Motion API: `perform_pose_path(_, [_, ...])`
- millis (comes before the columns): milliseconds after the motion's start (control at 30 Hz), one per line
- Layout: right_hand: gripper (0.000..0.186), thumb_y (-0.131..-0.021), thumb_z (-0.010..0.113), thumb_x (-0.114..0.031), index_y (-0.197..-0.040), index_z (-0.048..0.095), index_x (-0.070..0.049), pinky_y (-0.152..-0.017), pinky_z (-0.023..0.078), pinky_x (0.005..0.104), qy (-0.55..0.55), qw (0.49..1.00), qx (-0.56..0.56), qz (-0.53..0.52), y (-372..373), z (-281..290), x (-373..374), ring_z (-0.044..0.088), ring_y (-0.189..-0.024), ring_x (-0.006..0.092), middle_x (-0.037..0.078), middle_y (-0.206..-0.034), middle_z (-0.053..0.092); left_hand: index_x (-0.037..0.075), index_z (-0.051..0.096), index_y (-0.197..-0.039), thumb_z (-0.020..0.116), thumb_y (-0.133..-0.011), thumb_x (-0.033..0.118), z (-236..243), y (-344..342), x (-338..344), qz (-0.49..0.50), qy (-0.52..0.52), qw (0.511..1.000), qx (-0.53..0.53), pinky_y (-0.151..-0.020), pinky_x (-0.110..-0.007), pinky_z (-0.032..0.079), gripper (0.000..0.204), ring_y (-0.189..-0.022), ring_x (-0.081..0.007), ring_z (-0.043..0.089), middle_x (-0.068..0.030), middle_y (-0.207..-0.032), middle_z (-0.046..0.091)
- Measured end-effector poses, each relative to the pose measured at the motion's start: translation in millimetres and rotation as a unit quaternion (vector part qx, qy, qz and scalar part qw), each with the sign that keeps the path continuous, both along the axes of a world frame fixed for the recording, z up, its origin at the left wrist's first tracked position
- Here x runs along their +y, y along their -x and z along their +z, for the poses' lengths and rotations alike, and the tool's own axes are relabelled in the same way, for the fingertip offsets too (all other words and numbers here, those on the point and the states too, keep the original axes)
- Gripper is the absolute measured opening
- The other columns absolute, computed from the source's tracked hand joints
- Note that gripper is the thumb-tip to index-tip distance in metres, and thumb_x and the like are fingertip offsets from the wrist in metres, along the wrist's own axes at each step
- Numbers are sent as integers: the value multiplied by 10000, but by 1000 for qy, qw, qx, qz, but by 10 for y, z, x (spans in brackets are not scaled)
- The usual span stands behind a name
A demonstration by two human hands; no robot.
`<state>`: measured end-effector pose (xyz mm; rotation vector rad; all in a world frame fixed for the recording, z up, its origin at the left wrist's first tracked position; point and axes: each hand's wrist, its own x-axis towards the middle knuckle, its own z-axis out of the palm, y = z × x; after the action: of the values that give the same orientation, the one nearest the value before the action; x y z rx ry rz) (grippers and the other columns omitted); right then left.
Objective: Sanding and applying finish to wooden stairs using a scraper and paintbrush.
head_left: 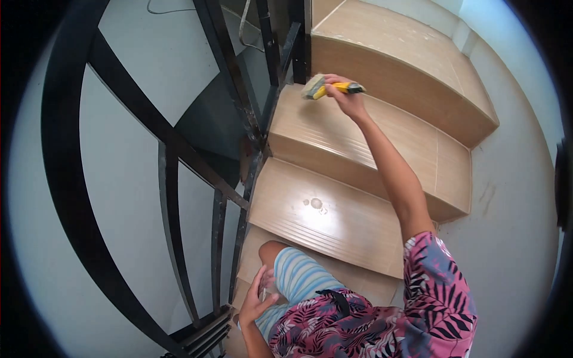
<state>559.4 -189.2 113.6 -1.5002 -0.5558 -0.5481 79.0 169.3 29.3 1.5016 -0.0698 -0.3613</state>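
My right hand [346, 98] reaches up and forward, shut on a paintbrush [327, 88] with a yellow and black handle. Its pale bristles touch the left end of a tan tiled stair tread [382, 128], close to the black railing post. My left hand [258, 298] hangs low beside my knee in striped shorts and seems to hold a small clear object that I cannot make out.
Tan tiled steps [334, 221] rise ahead; the nearest one has a small wet spot [315, 203]. A black metal railing [179, 149] runs along the left. A white wall [513, 197] bounds the right side.
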Motion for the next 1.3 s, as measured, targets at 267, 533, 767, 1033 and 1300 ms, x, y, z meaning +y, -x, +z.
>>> perform_pose_path(267, [131, -820, 651, -163, -873, 734, -75, -745, 551, 346, 118, 952, -101, -264, -698, -107, 208, 709, -807, 282, 114, -884, 726, 14, 204, -1555, 761, -826, 123, -266, 580, 198, 152, 25, 977, 145, -1070, -355, 364, 923, -1261, -236, 489, -172, -1484, 422])
perform_pose_path(533, [192, -804, 682, -204, -860, 752, -35, -750, 559, 365, 233, 945, 53, -224, -1200, 9, 55, 724, -780, 265, 157, -791, 725, 16, 207, -1553, 753, -840, 132, -398, 270, 92, 119, 28, 984, 127, -1055, -357, 376, 905, -1237, -220, 505, -155, -1471, 441])
perform_pose_path(767, [168, -830, 690, -144, -831, 707, 22, -751, 562, 371, 41, 994, 73, -69, -1320, -282, 13, 696, -761, 221, 91, -825, 747, 17, 205, -1549, 770, -842, 128, -502, 257, 115, 115, 18, 984, 138, -1083, -364, 360, 912, -1247, -224, 497, -147, -1473, 435])
perform_pose_path(1033, [312, -774, 766, -279, -906, 726, 1, -720, 565, 401, 225, 941, 70, -241, -687, 138, -10, 729, -785, 290, 189, -818, 724, 20, 210, -1556, 772, -827, 138, -364, 235, 115, 116, 28, 983, 141, -1049, -346, 375, 928, -1229, -224, 493, -133, -1437, 446])
perform_pose_path(1300, [437, -814, 759, -441, -851, 730, -6, -668, 553, 473, 436, 835, 36, -334, -781, 159, -119, 695, -753, 385, 214, -809, 705, 16, 212, -1555, 767, -823, 109, -613, 258, 141, 118, 47, 980, 154, -1064, -340, 362, 923, -1254, -222, 481, -140, -1440, 441])
